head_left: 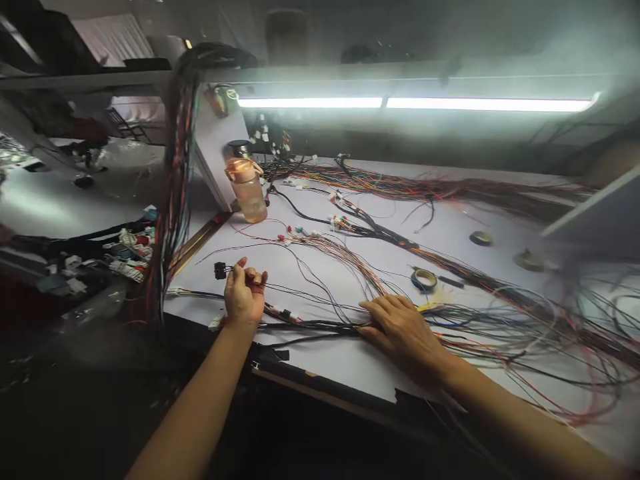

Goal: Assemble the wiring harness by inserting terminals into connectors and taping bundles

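My left hand (245,293) is closed on thin dark wires just behind a small black connector (220,270), which sticks out to the left past the fingertips. Those wires run rightward from it toward my right hand (400,327). That hand lies low over the table, its fingers and thumb around a black-wrapped wire bundle (320,328). Part of the bundle is hidden beneath the palm. Beneath my left wrist, another dark cable with a white connector (173,291) at its end lies along the table's front edge.
On the white table (345,373) lie a long wire harness (380,233), more colored wires (370,180) at the back, and tape rolls (424,280). A bottle (247,190) stands back left. A thick hanging wire bundle (175,173) borders the left side; loose wires (525,347) spread right.
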{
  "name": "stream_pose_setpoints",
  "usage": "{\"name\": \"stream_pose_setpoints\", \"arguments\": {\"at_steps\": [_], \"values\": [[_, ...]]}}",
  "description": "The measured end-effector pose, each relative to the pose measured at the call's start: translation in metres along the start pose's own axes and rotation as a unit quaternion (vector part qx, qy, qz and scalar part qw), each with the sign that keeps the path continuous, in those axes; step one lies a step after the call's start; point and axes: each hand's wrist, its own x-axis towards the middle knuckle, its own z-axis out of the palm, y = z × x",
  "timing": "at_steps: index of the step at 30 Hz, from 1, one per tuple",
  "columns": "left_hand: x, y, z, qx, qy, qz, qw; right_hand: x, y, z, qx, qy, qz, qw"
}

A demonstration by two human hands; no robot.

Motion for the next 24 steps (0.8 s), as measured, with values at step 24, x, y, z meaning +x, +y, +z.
{"name": "stream_pose_setpoints", "arguments": {"at_steps": [24], "values": [[0.063, 0.016, -0.004, -0.013, 0.054, 0.009, 0.998, -0.015, 0.004, 0.020, 0.053, 0.078, 0.005, 0.996]]}}
